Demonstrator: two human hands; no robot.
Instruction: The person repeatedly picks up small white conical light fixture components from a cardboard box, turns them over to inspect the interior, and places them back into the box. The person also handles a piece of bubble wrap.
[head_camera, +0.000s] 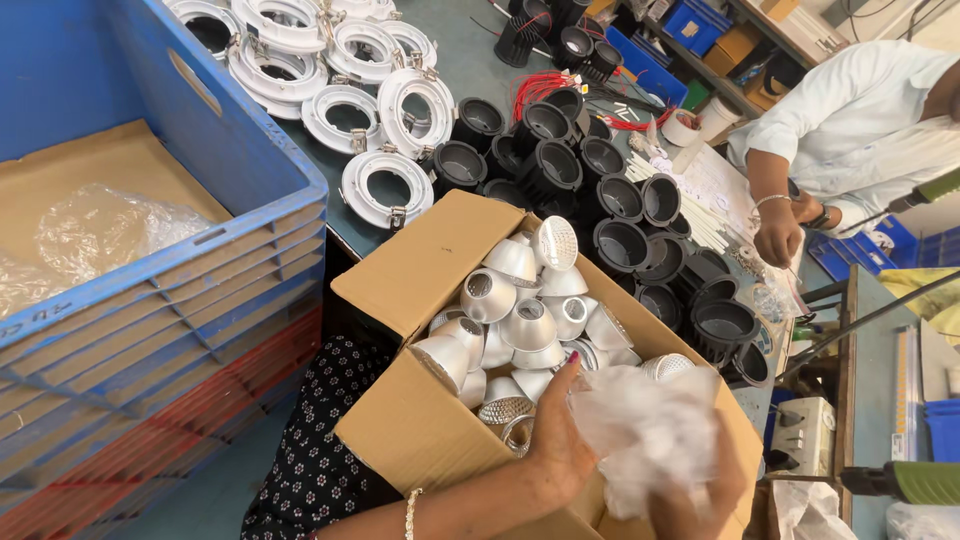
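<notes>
1. Crumpled white plastic wrap (650, 430) sits over the near right corner of the cardboard box (420, 430), bunched between both hands. Thin, translucent, heavily creased film.
2. Left hand (555, 445) rests on the box's near rim, fingers curled up against the wrap and a reflector. It touches the film, but I cannot tell if it's a firm grip.
3. Right hand (700, 490) is mostly hidden under the wrap; fingers look closed around the wad from below.
4. Box is well filled with silver reflector cups (525, 320): conical, shiny metallic finish, some with faceted or dimpled inner faces. Most look bare and unwrapped, piled loose at mixed angles. Judging by that, unpacking looks early: box nearly full, flaps open.
5. Box walls are plain brown corrugated card, flaps folded outward.
6. On the green bench beyond: black lamp housings (620, 240), matte, ribbed, cylindrical, clustered tight. Further back, white trim rings (385, 185), glossy, round, with metal spring clips.
7. Left: blue plastic crate (200, 250), ribbed walls, lined with card and clear film.
8. Far right: another person's hand (778, 235) works at the bench, white sleeve.
</notes>
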